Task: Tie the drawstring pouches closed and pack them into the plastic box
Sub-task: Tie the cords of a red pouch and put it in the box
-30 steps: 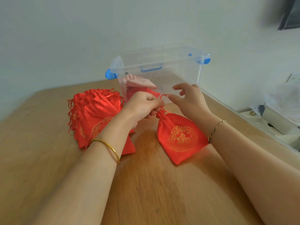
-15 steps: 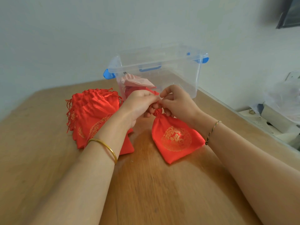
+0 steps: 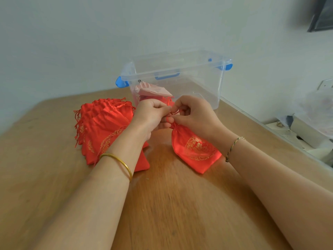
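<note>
Clearly the tying step is in hand: the left hand [image 3: 153, 114] and right hand [image 3: 194, 116] meet at the gathered neck of the red pouch [image 3: 194, 150], both curled and pinching its drawstring [image 3: 175, 112] (the knot itself is too small to judge). The pouch body lies on the table [image 3: 162, 204] at five o'clock from the pinch. Next the cord probably wants pulling snug, then a lift to the plastic box [image 3: 180, 69] at twelve o'clock; the untied pile [image 3: 102, 127] waits at nine.

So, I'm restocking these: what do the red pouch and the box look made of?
The red pouch: likely satin-type fabric, glossy sheen, soft creases, gold print. The box: clear hard plastic, see-through glossy walls, blue latches.
</note>
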`<act>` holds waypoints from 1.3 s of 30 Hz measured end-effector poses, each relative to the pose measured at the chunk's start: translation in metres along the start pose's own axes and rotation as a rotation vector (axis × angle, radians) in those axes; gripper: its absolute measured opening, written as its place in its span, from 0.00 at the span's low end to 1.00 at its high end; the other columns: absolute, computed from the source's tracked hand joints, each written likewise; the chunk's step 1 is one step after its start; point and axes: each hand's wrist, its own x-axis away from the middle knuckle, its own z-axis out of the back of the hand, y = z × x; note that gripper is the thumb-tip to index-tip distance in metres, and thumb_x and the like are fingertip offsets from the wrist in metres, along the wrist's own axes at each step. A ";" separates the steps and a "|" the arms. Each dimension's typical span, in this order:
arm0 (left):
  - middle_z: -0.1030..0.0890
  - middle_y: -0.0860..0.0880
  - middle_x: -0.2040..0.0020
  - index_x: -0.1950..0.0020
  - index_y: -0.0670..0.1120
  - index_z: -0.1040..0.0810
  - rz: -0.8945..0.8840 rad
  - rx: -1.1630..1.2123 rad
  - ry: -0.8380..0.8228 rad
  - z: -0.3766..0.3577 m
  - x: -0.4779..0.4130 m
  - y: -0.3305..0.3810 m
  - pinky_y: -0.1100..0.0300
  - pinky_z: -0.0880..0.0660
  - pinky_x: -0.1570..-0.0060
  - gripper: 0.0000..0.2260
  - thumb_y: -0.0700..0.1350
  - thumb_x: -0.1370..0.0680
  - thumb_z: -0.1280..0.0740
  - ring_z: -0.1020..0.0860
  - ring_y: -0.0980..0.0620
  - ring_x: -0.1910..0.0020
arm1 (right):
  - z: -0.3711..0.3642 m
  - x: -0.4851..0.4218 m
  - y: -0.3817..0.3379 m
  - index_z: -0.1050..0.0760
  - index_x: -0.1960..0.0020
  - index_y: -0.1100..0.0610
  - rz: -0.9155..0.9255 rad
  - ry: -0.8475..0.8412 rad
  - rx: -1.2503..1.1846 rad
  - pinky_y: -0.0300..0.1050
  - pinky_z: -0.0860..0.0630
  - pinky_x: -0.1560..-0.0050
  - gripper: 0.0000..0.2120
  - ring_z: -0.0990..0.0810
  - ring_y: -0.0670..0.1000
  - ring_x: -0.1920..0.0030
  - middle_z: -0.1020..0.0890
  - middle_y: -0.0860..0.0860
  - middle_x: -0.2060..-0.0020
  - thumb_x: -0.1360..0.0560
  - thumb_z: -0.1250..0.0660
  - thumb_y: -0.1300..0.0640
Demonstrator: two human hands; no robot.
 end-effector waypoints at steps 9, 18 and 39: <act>0.24 0.45 0.68 0.60 0.42 0.27 0.027 0.040 0.026 0.001 -0.002 0.006 0.68 0.27 0.77 0.06 0.34 0.24 0.36 0.23 0.58 0.77 | 0.000 0.000 -0.003 0.20 0.59 0.65 -0.064 -0.042 0.039 0.37 0.26 0.60 0.05 0.20 0.48 0.64 0.18 0.52 0.66 0.30 0.32 0.63; 0.29 0.53 0.61 0.63 0.51 0.24 -0.406 -0.490 0.079 -0.004 0.002 0.022 0.62 0.29 0.65 0.06 0.42 0.31 0.28 0.27 0.57 0.63 | 0.006 0.001 0.004 0.20 0.59 0.64 -0.410 0.015 -0.319 0.34 0.35 0.73 0.06 0.29 0.45 0.71 0.23 0.51 0.70 0.27 0.32 0.62; 0.21 0.48 0.57 0.64 0.47 0.22 -0.435 -0.765 0.097 0.001 -0.011 0.001 0.58 0.27 0.52 0.05 0.41 0.27 0.31 0.22 0.49 0.55 | 0.016 0.000 0.001 0.24 0.63 0.58 -0.463 -0.035 -0.402 0.35 0.37 0.72 0.08 0.34 0.42 0.76 0.27 0.49 0.71 0.26 0.33 0.62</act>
